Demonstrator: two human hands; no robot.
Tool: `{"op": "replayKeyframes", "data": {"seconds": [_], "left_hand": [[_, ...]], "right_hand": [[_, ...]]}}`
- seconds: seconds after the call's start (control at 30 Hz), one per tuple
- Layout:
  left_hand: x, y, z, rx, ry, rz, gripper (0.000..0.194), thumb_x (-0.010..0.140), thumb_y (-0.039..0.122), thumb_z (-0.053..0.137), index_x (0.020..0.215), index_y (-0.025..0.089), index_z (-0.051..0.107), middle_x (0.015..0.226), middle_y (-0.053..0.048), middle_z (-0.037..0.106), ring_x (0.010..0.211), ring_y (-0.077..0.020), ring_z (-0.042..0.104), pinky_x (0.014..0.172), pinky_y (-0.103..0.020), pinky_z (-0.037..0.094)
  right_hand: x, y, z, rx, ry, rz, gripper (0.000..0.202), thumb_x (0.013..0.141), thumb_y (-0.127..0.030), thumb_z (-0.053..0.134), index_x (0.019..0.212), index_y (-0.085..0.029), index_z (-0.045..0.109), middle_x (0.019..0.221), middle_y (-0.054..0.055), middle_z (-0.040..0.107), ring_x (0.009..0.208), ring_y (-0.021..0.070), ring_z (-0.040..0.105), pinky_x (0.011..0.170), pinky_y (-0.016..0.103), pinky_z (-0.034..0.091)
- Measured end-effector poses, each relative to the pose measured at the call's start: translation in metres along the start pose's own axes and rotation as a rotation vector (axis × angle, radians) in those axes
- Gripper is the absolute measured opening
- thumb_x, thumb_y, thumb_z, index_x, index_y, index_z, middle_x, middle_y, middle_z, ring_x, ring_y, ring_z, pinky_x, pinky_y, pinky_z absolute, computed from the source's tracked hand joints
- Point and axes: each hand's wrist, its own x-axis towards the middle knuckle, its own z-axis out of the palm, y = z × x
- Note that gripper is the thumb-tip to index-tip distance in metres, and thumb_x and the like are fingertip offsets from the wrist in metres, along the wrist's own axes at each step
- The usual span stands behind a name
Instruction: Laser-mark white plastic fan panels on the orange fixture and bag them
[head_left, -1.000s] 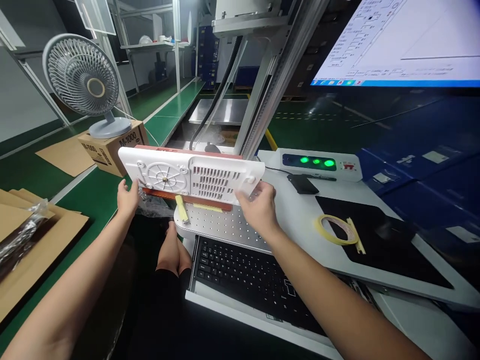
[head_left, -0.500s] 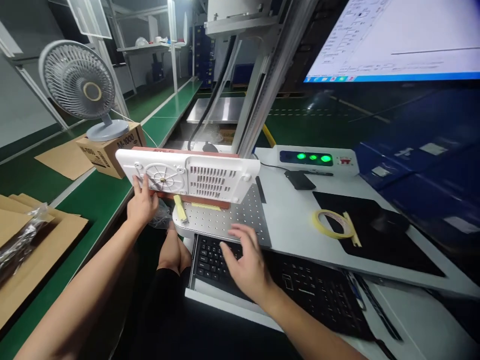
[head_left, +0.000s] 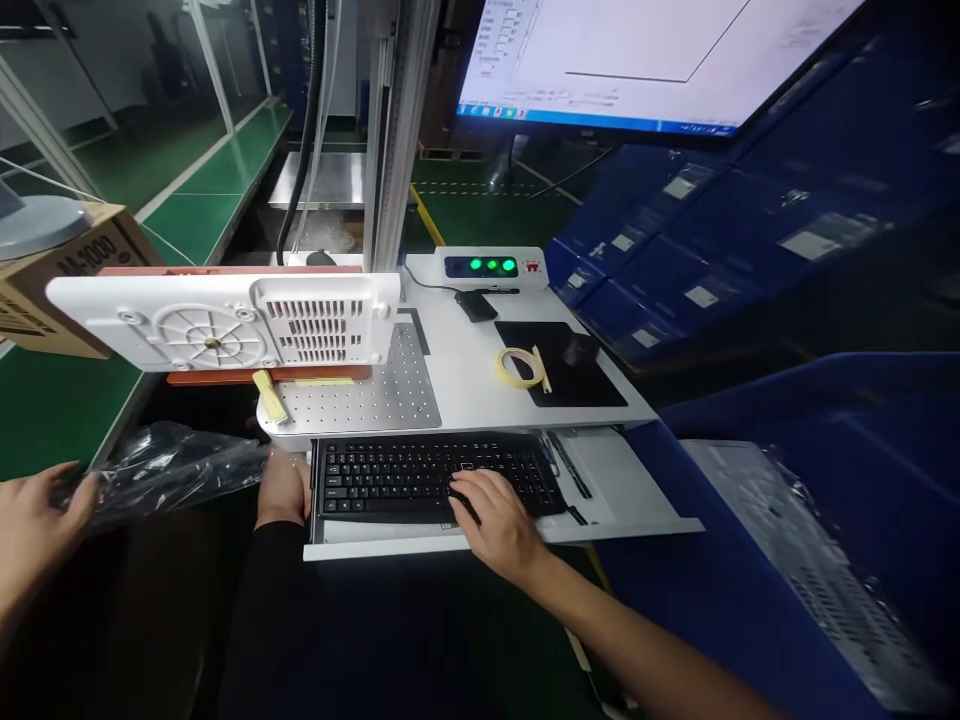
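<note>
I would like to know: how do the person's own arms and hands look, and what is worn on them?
Both the left hand and right hand are bare, without gloves. The visible forearms show no sleeves, and I notice no watch or bracelet.

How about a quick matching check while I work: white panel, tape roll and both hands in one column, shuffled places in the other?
Things:
1. White panel
2. Tape roll
3. Right hand
4. Left hand

Places:
A. Over the black keyboard
B. Overlapping the black mat
C. Beside the clear plastic bag
D. In front of a reddish-brown piece

Pairs: 1-D, 2-B, 3-A, 4-C
</note>
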Motion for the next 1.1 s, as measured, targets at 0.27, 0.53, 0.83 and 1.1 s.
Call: {"op": "replayKeyframes", "data": {"seconds": [0.27,0.53,0.83,1.1], "left_hand": [[-0.019,0.02,-0.009,0.083,0.096,0.094,0.062,0.097,0.072,0.041,0.116,0.024,0.076,0.111,-0.012,0.071,0.119,-0.0412,0.069,0.103,-0.052,0.057],[-0.018,0.015,-0.003,0.016,0.068,0.118,0.064,0.096,0.07,0.049,0.123,0.021,0.08,0.117,-0.013,0.073,0.113,-0.0337,0.071,0.093,-0.042,0.056],[-0.019,0.009,0.005,0.078,0.08,0.164,0.059,0.102,0.064,0.043,0.128,0.023,0.077,0.116,-0.01,0.073,0.108,-0.0309,0.071,0.088,-0.042,0.054],[-0.022,0.014,0.005,0.067,0.085,0.095,0.055,0.103,0.064,0.041,0.112,0.022,0.075,0.118,-0.013,0.077,0.109,-0.0353,0.073,0.087,-0.044,0.054]], "right_hand": [[-0.02,0.039,0.008,-0.192,0.001,-0.04,0.023,0.112,-0.032,0.059,0.125,-0.017,0.071,0.116,0.012,0.081,0.12,0.0342,0.073,0.102,0.053,0.061],[-0.02,0.052,0.015,-0.21,0.025,-0.129,0.034,0.117,-0.044,0.049,0.128,-0.016,0.065,0.118,0.014,0.076,0.117,0.0327,0.069,0.099,0.049,0.057],[-0.02,0.052,0.016,-0.218,0.019,-0.078,0.03,0.114,-0.043,0.049,0.13,-0.02,0.061,0.127,0.016,0.068,0.118,0.034,0.066,0.095,0.052,0.057],[-0.024,0.057,0.021,-0.212,0.023,-0.066,0.025,0.111,-0.037,0.053,0.129,-0.022,0.061,0.127,0.014,0.067,0.117,0.0328,0.065,0.096,0.051,0.057]]}}
